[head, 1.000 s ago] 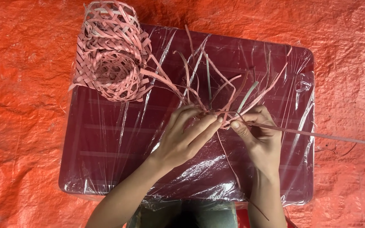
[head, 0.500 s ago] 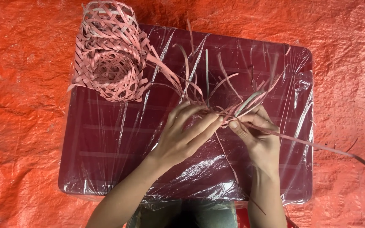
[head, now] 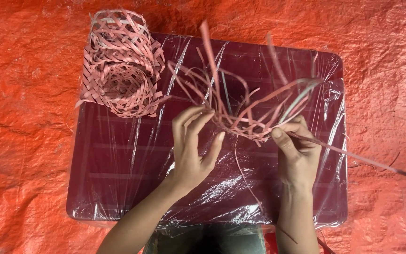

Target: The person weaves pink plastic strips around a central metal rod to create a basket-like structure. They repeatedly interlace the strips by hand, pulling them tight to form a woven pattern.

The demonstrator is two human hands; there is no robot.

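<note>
Pinching a long pink strip (head: 339, 151) between thumb and fingers, the right hand (head: 299, 150) holds the near edge of a half-woven mesh of pink strips (head: 254, 117) just above the surface (head: 132, 183), a dark red rectangular board wrapped in clear crinkled plastic film. The strip runs from that grip out to the right, past the board's edge and over the orange tarp (head: 24, 141) that lies under everything. The left hand (head: 193, 150) sits just left of the weaving, its grip spread: the fingers are parted and slightly curled, with the fingertips (head: 208, 113) touching the loose strips at the left end of the mesh, closed on nothing. Loose ends of the weaving fan upward and outward over the middle and far half of the board, some pink, a few pale green. A finished woven basket of pink strips (head: 121, 66) lies on its side at the board's far left corner, its mouth turned toward the camera, well apart from both hands.
</note>
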